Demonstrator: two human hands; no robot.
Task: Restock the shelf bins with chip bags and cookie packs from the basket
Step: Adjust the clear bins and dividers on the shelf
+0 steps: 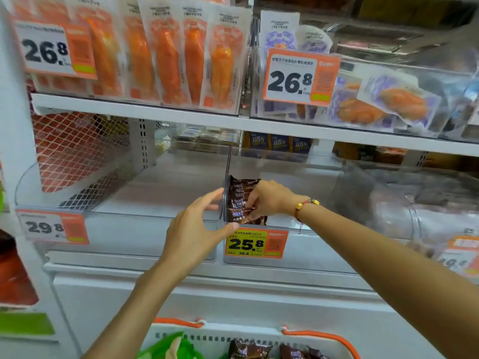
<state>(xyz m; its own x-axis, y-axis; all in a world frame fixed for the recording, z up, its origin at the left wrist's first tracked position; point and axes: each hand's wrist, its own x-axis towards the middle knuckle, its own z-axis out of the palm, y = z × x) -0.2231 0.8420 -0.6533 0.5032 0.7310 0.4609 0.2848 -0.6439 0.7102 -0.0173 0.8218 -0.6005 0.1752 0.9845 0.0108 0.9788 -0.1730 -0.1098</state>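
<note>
The right hand (269, 198) reaches into the middle clear bin (324, 244), its fingers curled and pinching the brown cookie packs (239, 196) that stand upright at the bin's left wall. The left hand (197, 229) is spread, fingers straight; the thumb presses the bin's front top corner and the fingertips touch the clear divider (225, 187). A yellow price tag (256, 243) marked 25.8 hangs on the bin front. Below, the white basket (259, 335) with orange handles holds more brown packs (250, 349) and a green bag (171, 347).
</note>
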